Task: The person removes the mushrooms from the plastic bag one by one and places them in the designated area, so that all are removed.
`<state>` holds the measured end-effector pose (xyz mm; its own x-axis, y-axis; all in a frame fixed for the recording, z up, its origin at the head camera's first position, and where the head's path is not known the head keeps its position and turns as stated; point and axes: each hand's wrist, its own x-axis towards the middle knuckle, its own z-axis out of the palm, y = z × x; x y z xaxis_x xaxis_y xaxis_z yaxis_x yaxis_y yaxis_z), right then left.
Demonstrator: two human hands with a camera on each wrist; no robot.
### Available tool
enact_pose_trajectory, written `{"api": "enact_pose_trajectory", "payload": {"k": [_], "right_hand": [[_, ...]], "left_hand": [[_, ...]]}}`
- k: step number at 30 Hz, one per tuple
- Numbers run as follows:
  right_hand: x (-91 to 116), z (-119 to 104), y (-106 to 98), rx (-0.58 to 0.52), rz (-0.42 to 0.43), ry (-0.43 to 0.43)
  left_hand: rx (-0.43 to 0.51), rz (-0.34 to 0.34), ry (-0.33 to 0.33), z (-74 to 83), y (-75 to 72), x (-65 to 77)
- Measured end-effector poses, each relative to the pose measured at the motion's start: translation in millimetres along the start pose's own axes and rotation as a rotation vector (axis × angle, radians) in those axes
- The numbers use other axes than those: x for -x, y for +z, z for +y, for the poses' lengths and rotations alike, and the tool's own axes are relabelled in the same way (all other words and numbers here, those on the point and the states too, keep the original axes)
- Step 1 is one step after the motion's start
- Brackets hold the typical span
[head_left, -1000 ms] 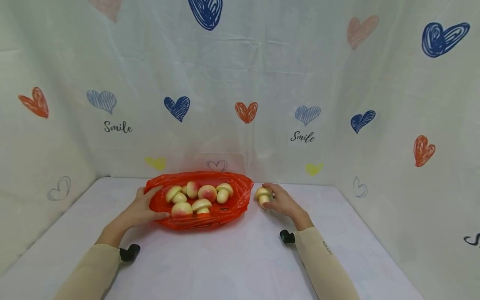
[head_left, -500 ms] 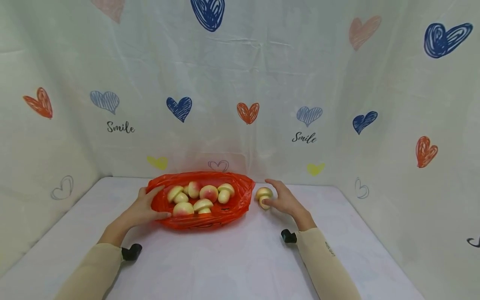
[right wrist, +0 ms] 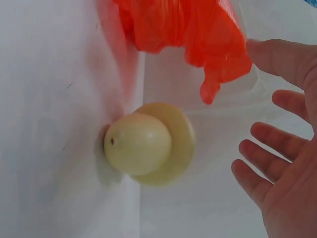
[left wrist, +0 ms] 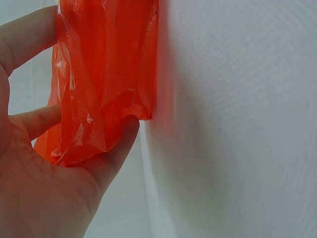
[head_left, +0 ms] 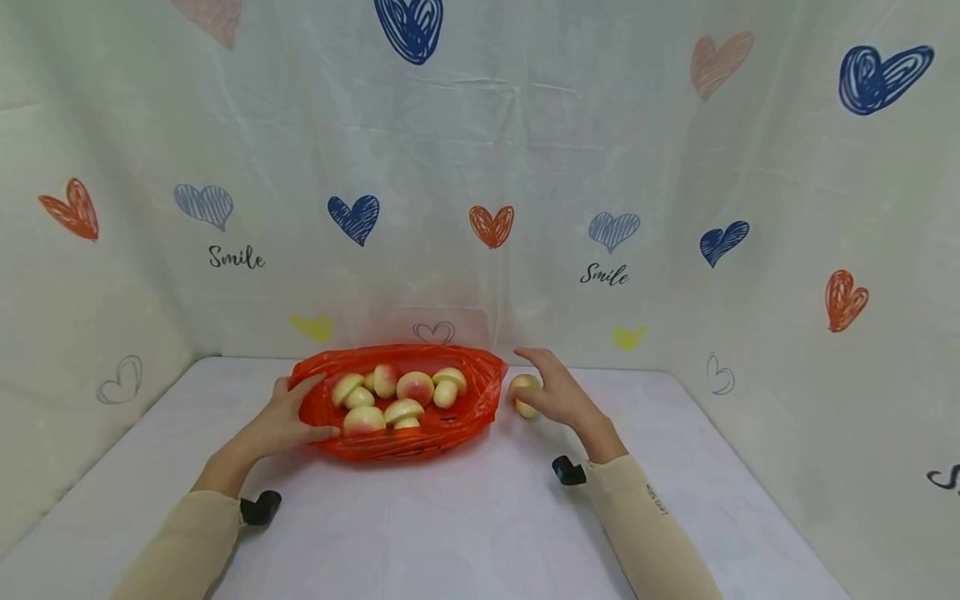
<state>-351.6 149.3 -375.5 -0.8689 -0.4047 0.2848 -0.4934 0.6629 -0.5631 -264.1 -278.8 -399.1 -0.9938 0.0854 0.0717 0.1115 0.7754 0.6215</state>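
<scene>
My left hand [head_left: 281,421] holds the left end of a red plastic bag [head_left: 352,450], thumb at the front and fingers at the back. In the left wrist view the fingers [left wrist: 29,37] and thumb lie spread about the thin plastic [left wrist: 94,84]. Several cream mushrooms [head_left: 401,410], some blushed pink, sit inside the open bag. Just right of it, a single mushroom [head_left: 525,385] is on the table, partly covered by my right hand [head_left: 562,396] in the head view. The right wrist view shows that hand apart from this mushroom [right wrist: 138,144], its fingers spread and holding nothing.
A white-covered table [head_left: 450,533] carries everything. Behind it and at the sides hangs a pale curtain [head_left: 420,150] printed with hearts and "Smile". Black wrist cameras [head_left: 260,507] stick out from both sleeves.
My right hand has let go of the mushroom, its fingers spreading, and has risen and shifted a little left above it. The mushroom stays on the table. My left hand keeps its place.
</scene>
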Motion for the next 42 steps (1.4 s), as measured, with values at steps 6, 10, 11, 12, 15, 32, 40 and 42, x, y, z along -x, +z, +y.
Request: {"api": "enact_pose_trajectory", "payload": {"k": [6,10,11,12,15,32,40,42], "right_hand": [[-1,-15,4,0.012,0.014,-0.014],[-2,-20,8,0.019,0.031,-0.071],[-2,-21,10,0.020,0.034,-0.093],[-3,-22,11,0.019,0.038,-0.117],[-3,-25,15,0.029,0.040,-0.167],[-11,-54,31,0.049,0.039,-0.206],[-20,-67,44,0.055,-0.048,-0.162],[-23,-68,47,0.055,-0.063,-0.160]], "left_hand": [[-0.001,-0.011,-0.020,0.0,-0.7,0.1],[-0.001,-0.013,-0.025,0.4,-1.0,0.3],[-0.001,-0.012,-0.023,0.4,-1.0,0.3],[-0.001,-0.011,-0.021,0.6,-1.1,0.4],[-0.002,-0.011,-0.015,0.5,-1.0,0.3],[0.004,-0.001,-0.007,0.0,0.0,-1.3],[0.003,-0.023,-0.030,-0.2,0.8,-0.5],[0.006,-0.020,-0.030,-0.5,1.1,-0.4]]}}
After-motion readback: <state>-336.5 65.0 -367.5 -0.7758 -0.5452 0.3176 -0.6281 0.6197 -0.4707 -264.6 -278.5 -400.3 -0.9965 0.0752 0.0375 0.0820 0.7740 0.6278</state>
